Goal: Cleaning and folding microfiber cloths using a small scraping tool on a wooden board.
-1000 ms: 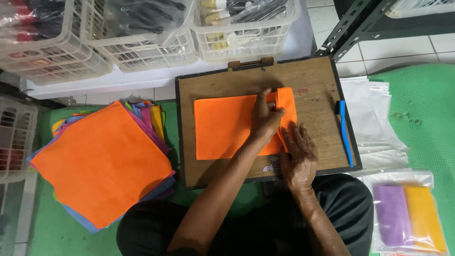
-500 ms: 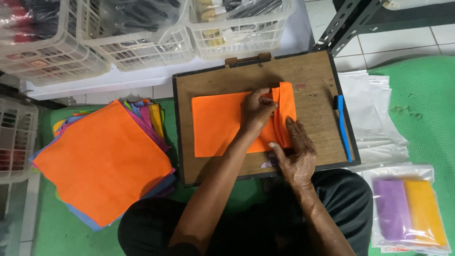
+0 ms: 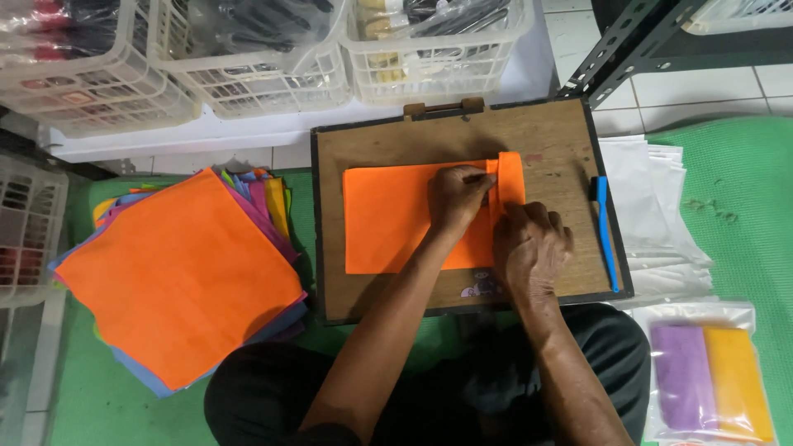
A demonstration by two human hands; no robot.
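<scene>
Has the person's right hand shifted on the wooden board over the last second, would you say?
Yes. The right hand has slid up the wooden board toward the folded strip of the orange cloth, away from the board's near edge.

Green floor mat [image 3: 735,190] underfoot; white tiled floor [image 3: 727,83] at 1 o'clock. White plastic baskets [image 3: 256,58] at 12 o'clock. Dark metal rack frame [image 3: 615,58] alongside.

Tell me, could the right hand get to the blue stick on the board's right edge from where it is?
Probably yes. The right hand rests on the orange sheet, and the blue stick lies just beside it on bare wooden board, with nothing between them.
</scene>
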